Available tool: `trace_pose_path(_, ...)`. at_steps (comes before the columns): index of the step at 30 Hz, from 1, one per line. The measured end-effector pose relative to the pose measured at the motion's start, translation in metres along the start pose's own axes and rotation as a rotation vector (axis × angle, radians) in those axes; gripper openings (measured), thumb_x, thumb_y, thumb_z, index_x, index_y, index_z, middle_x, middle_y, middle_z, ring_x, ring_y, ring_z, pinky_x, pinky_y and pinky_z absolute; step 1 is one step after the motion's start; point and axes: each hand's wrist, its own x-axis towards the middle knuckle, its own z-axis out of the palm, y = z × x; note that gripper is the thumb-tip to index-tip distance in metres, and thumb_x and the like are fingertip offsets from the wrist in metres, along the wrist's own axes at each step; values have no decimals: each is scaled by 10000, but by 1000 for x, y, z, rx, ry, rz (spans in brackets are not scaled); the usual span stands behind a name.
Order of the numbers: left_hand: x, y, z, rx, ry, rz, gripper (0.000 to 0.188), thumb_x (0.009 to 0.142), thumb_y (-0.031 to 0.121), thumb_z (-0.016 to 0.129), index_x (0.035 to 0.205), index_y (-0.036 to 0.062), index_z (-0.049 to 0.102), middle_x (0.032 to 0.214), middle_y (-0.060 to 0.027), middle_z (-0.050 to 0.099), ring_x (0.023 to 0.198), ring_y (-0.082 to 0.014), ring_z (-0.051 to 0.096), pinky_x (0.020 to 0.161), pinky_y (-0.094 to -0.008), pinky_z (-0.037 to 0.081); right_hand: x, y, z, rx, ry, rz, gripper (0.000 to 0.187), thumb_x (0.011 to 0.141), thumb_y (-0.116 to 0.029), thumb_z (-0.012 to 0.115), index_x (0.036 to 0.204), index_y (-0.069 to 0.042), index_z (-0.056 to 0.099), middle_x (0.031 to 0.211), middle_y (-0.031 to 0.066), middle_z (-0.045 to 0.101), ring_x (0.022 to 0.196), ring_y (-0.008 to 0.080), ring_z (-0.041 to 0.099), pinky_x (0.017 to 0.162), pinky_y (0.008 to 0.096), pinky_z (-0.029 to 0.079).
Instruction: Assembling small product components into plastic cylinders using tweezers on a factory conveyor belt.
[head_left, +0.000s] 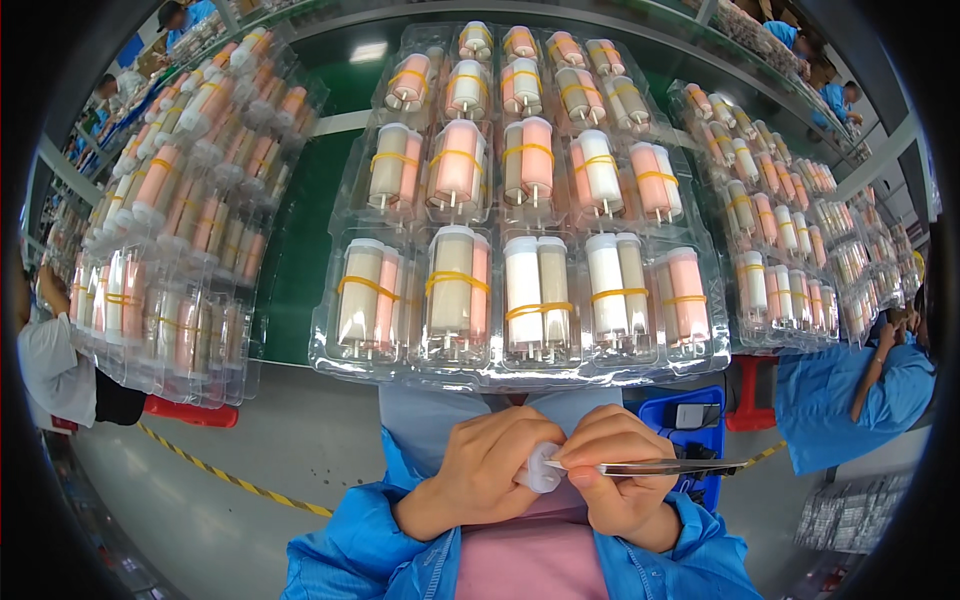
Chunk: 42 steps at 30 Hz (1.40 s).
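Observation:
In front of my chest my left hand is closed round a small whitish, translucent round plastic piece, with its round end facing my right hand. My right hand grips thin metal tweezers, whose length sticks out to the right. Its thumb and fingertips meet at the edge of the round piece, by a small white bit too fine to name. Just beyond my hands a clear plastic tray holds several pairs of pink, white and grey-beige cylinders bound with yellow rubber bands.
Stacked clear trays of similar banded cylinders stand on the left and right of the green table. A blue bin with dark items sits below the table edge at right. Co-workers are at both sides, one in a blue smock.

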Motion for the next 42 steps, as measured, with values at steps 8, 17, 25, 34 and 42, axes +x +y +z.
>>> trace_pose_path(8,2,0,1,13,12,-7,287,660,22,694,914,16,563,782,-97,605,614,-258,595,506,-323,464,-1,0,1,-42,23,-1,135,719,2,732,834,8,664,799,133,665,648,247,609,587,307,491)
trace_pose_path(17,-1,0,2,-72,16,-80,286,664,23,701,916,21,567,756,-103,595,595,-259,585,506,-318,456,-2,2,1,20,30,33,140,726,-17,736,850,6,674,813,132,666,657,244,616,590,309,495)
trace_pose_path(25,-2,0,1,-33,12,-70,286,661,27,702,915,20,571,774,-102,602,619,-264,594,516,-325,469,-2,1,1,-50,6,40,142,720,-17,739,842,-2,669,804,125,665,658,243,620,591,312,497)
trace_pose_path(34,-2,0,0,27,7,-40,288,660,45,701,916,19,572,794,-100,609,642,-269,604,526,-335,478,-1,1,1,-86,-11,-4,153,715,-17,742,846,-16,664,802,119,662,656,259,621,591,317,502)
trace_pose_path(42,-1,1,1,99,10,-11,278,660,45,685,912,16,573,794,-104,606,639,-276,602,523,-344,476,0,3,1,-142,-31,-78,162,716,-26,746,856,-21,665,806,115,661,661,263,619,595,320,508)
